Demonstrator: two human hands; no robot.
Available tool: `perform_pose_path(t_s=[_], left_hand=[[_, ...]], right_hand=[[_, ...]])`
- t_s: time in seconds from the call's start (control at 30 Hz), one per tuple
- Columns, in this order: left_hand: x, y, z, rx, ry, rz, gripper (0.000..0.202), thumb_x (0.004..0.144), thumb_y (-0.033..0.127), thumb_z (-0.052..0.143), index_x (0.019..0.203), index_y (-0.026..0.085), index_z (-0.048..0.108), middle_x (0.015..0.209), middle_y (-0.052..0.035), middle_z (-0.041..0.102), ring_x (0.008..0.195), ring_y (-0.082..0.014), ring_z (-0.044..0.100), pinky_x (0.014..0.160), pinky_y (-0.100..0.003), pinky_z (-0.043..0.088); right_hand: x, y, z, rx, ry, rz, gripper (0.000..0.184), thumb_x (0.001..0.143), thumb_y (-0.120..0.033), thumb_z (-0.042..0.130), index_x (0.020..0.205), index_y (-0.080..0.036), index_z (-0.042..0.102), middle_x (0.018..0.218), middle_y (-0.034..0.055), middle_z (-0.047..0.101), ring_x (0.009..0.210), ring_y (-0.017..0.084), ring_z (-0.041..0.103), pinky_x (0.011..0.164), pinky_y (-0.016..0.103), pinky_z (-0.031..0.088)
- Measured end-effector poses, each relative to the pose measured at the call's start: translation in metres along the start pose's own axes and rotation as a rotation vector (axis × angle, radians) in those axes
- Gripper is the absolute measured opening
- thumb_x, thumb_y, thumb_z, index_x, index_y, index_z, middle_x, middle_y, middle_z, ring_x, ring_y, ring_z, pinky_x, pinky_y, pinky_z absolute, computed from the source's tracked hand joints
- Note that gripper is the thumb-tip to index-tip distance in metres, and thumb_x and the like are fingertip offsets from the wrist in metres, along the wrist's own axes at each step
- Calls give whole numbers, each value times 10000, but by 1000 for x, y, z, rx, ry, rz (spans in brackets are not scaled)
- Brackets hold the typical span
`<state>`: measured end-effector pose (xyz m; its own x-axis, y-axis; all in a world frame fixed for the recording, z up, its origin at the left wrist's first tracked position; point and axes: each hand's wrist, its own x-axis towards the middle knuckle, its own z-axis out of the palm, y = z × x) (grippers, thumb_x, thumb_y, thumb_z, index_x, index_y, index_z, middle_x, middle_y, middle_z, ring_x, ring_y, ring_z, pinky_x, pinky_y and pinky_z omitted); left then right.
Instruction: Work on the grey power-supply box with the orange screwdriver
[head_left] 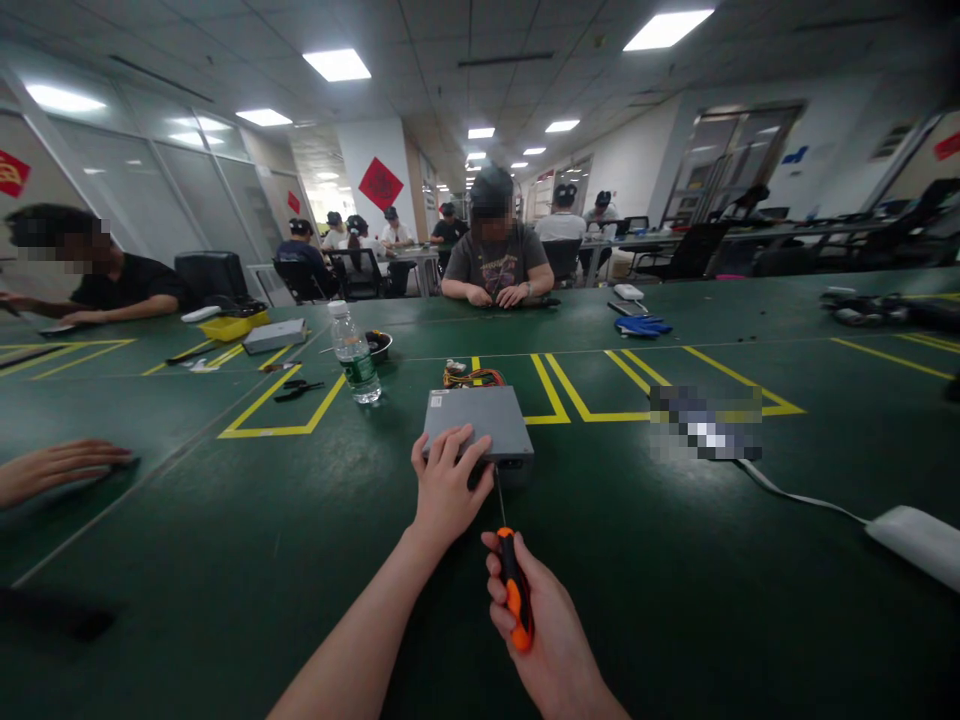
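A grey metal box (487,420) with coloured wires (474,377) at its far end lies on the green table (225,560) in front of me. My left hand (448,487) rests on the box's near left corner, fingers spread flat over the top. My right hand (544,625) is closed round the orange and black handle of a screwdriver (512,585). Its thin shaft points forward, with the tip at the near side of the box.
A water bottle (355,352) stands left of the box, with black pliers (298,389) beyond it. A white device (915,540) with a cable lies at right. Another person's hand (56,468) rests at far left. A person sits opposite; blue gloves (643,325) lie nearby.
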<state>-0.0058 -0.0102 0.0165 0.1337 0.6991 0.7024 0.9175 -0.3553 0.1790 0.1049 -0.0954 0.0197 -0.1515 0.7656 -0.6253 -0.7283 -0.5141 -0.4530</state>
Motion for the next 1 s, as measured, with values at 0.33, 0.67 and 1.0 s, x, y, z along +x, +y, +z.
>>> perform_pose_path(t_s=[0.33,0.67,1.0], left_hand=[[0,0,1,-2,-10,-12,271,795,319,555,1063,303,591,1177,-35,571,1119,-233,469,1009,-471,195],[0,1,1,8,-8,-15,261,799,315,549,1057,308,592,1174,-29,572,1118,-233,466,1008,-472,190],[-1,1,0,-18,8,-17,261,790,305,560,1048,300,599,1168,-37,574,1107,-236,469,1007,-476,191]], right_hand=[[2,-1,-2,27,-51,1,251,845,-320,523,810,-87,610,581,3,527,377,23,373,341,127,273],[-2,-8,-5,20,-50,19,277,861,-314,496,782,-75,611,555,6,520,347,17,358,326,124,245],[-2,-21,-28,40,-63,-58,230,815,-315,554,786,-94,609,561,3,521,362,26,363,329,130,248]])
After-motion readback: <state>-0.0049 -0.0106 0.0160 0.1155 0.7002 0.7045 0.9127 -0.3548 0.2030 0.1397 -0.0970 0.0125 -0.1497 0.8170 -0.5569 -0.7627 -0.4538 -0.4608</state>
